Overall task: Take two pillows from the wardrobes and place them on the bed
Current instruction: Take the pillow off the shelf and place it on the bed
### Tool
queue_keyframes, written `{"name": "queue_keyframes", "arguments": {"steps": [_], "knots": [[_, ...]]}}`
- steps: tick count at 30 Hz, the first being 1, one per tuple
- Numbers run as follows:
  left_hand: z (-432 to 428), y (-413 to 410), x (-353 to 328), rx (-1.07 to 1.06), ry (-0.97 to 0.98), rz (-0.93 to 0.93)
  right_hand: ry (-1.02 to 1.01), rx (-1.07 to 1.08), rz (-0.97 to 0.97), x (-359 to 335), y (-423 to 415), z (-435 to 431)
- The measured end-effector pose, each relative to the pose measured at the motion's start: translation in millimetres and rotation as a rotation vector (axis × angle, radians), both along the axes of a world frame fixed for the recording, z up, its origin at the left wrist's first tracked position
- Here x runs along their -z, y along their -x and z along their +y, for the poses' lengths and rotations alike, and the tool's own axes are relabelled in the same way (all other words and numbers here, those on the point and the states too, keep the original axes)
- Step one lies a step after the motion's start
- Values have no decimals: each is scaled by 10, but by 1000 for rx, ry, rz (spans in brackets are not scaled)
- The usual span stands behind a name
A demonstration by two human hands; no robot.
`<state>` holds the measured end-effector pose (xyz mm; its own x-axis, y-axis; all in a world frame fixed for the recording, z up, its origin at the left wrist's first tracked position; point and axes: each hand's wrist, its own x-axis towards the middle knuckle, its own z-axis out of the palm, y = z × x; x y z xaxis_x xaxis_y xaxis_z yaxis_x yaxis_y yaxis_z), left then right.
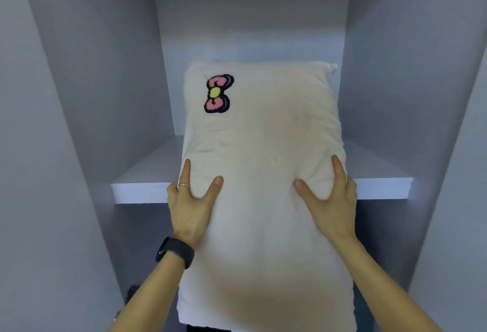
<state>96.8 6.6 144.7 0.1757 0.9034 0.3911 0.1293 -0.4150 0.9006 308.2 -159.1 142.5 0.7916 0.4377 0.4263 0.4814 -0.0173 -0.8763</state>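
We are holding a cream pillow (263, 134) by its two long sides — left grip (189, 200) and right grip (329, 200) each pinching it — while it is lying half over the wardrobe shelf (139, 192), long axis pointing away from us.

A cream, fleecy pillow (263, 147) bears a pink bow patch (218, 94), yellow-centred and black-edged, near its far left corner. It lies lengthwise, its far end over the wardrobe shelf (137, 192) and its near end jutting out past the shelf's front edge. Both long sides are dented.
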Motion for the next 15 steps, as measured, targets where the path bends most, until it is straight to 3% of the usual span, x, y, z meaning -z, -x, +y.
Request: {"name": "queue_keyframes", "arguments": {"steps": [9,15], "knots": [[-413,386,472,43,25,128,-83,-79,104,757,476,-370],[-935,790,1114,-112,118,130,-105,-118,152,1451,789,-621]]}}
